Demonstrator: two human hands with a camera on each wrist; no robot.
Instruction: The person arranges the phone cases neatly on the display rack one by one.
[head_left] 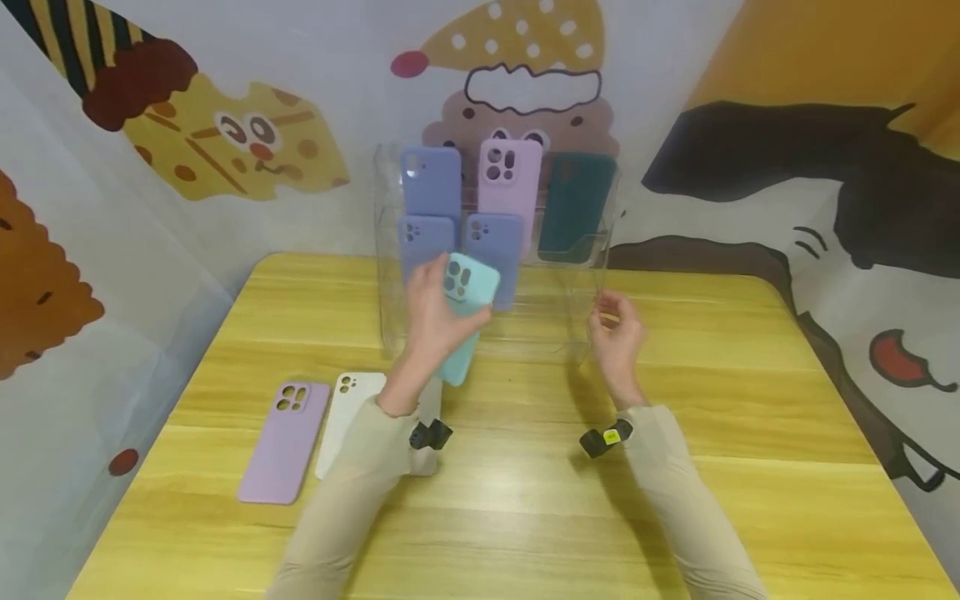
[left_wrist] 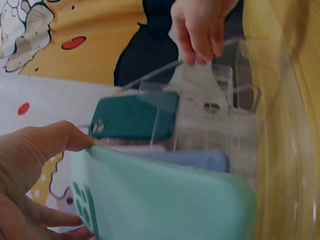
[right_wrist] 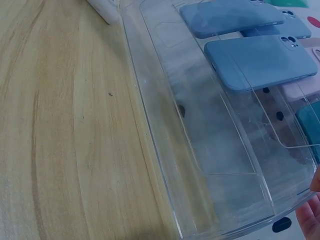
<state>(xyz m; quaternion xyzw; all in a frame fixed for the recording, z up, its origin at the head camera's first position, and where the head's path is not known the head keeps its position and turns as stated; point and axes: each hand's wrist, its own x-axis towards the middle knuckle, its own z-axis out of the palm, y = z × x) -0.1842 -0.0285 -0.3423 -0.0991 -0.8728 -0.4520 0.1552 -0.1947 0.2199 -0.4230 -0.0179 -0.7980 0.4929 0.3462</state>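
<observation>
My left hand (head_left: 433, 321) grips a mint-green phone case (head_left: 474, 292) by its sides, thumb on one edge and fingers on the other. The case is tilted in front of a clear tiered display rack (head_left: 555, 325). With fingertips and thumb, my right hand (head_left: 618, 337) pinches the rack's right side edge. On the rack's upper tier stand a blue case (head_left: 432, 183), a pink case (head_left: 516, 196) and a dark green case (head_left: 576, 204). Lower down are two more blue cases (head_left: 497, 250), one partly behind my left hand.
A purple phone case (head_left: 283, 450) lies on the wooden table (head_left: 540, 517) at the left. Beside it, a white case (head_left: 347, 421) is partly hidden under my left forearm. Behind the rack rises a cloth (head_left: 360, 100) printed with cartoons.
</observation>
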